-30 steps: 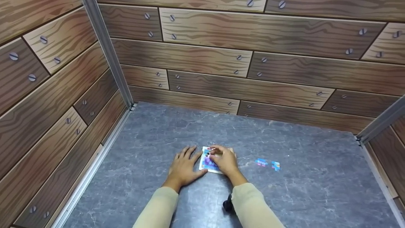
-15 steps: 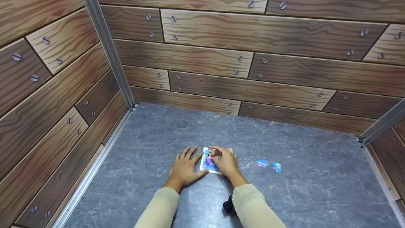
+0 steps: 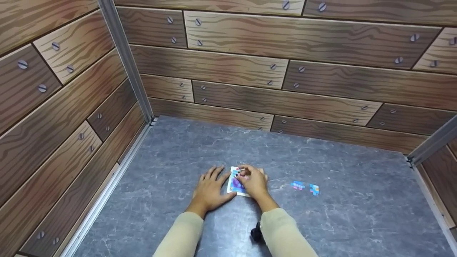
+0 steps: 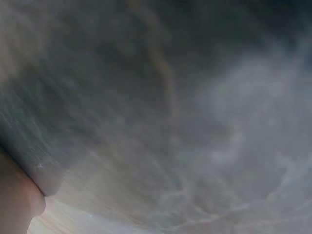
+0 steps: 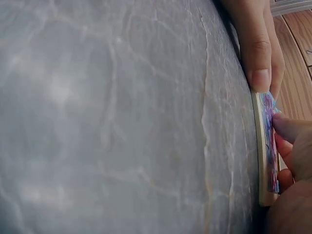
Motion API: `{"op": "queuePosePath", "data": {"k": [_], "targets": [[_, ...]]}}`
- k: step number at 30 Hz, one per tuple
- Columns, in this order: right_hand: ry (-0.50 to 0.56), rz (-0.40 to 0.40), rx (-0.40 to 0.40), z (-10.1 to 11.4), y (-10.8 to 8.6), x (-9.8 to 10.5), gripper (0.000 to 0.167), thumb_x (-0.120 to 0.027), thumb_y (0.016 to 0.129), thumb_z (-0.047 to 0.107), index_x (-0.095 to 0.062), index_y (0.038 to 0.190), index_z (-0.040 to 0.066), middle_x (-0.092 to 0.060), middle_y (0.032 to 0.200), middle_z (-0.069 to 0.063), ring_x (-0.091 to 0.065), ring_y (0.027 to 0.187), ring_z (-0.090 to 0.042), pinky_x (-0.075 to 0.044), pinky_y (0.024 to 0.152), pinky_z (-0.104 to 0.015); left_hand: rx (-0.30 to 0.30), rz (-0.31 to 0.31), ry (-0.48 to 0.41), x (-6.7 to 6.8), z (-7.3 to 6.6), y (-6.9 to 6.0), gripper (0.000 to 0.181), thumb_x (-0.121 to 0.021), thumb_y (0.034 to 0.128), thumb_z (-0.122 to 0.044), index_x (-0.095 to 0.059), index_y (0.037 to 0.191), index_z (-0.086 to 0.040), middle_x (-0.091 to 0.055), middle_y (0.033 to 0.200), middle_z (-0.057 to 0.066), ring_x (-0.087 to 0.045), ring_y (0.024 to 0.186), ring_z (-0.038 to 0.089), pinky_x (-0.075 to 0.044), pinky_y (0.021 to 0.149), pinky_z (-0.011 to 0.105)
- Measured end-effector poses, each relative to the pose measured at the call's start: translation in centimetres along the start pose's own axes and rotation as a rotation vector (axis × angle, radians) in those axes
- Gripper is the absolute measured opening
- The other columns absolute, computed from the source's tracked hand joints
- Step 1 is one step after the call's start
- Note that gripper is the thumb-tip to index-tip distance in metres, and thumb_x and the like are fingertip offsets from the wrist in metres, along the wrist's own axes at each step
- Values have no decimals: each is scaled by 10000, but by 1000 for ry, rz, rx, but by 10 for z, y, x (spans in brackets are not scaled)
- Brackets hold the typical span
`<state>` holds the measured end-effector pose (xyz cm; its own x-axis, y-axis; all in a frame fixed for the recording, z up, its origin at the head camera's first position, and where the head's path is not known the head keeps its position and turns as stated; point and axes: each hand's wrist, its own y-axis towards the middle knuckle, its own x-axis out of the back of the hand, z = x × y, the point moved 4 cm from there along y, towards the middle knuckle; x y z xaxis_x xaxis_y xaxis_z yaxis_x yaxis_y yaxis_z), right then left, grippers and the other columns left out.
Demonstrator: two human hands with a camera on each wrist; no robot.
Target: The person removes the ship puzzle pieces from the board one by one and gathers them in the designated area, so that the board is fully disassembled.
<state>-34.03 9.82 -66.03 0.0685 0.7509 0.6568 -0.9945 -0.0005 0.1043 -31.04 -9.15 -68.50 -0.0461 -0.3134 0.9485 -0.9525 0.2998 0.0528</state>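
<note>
A small jigsaw puzzle (image 3: 235, 186) with a pale border and a blue and purple picture lies between both hands. My left hand (image 3: 210, 191) rests beside it, fingers spread, with the thumb at the near left corner. In the right wrist view that thumb (image 5: 261, 78) touches the end of the puzzle's pale frame (image 5: 262, 161). Over the puzzle's right side, my right hand (image 3: 255, 182) has its thumb and forefinger curled together, pinching what looks like a puzzle piece; the fingers hide most of it. The left wrist view shows mainly blurred tabletop.
Two loose blue and pink puzzle pieces, one on the left (image 3: 297, 185) and one on the right (image 3: 314, 189), lie to the right of my hands. The grey marbled tabletop (image 3: 357, 214) is bounded by wood-patterned walls (image 3: 228, 92). A black object (image 3: 256, 232) sits at the right cuff.
The right fingers shift very slightly over the puzzle. My left hand keeps its place, and the whole head view drifts a little.
</note>
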Motion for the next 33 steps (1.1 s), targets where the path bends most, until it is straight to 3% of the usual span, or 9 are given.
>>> {"op": "queuePosePath", "data": {"k": [8,14,20,27,30,33], "targets": [[-14,-42,-13,1,-2,2,304,-875,902,192,-821,1200,213,-792,961,57,-655,1047,-236,-396,1016,-504,5,-9,0,-2,-1,0,871,-467,936,-892,-431,1659,-406,-356,1774,-14,-321,1652,309,-360,1271,644],[-11,-56,-14,-1,0,1,287,-873,908,156,-833,1189,204,-706,832,60,-619,860,-162,-409,987,-496,8,2,7,-1,-2,0,879,-449,937,-901,-422,1664,-408,-341,1783,-16,-311,1658,307,-352,1280,643],[-11,-59,-4,-1,-1,1,264,-875,913,177,-835,1170,221,-720,794,104,-618,832,-136,-431,1000,-517,16,13,9,-1,-1,0,888,-439,934,-909,-411,1669,-412,-332,1788,-21,-302,1664,308,-340,1287,652],[22,-79,2,-2,-1,1,268,-852,930,167,-832,1192,215,-754,809,84,-674,797,-131,-427,1106,-558,17,18,5,-1,-1,0,889,-446,932,-906,-409,1670,-412,-334,1787,-18,-301,1664,310,-335,1292,648],[34,-70,10,-2,-1,1,261,-847,938,165,-833,1194,215,-766,826,80,-675,825,-129,-454,1057,-526,15,21,-1,0,0,0,889,-444,932,-909,-409,1669,-413,-337,1784,-17,-300,1664,309,-335,1291,646],[46,-57,22,-2,-2,3,260,-852,931,148,-835,1186,192,-757,873,50,-651,851,-128,-484,930,-440,14,26,-6,0,-1,0,891,-438,932,-915,-407,1669,-416,-333,1786,-19,-294,1667,307,-332,1293,642]]}}
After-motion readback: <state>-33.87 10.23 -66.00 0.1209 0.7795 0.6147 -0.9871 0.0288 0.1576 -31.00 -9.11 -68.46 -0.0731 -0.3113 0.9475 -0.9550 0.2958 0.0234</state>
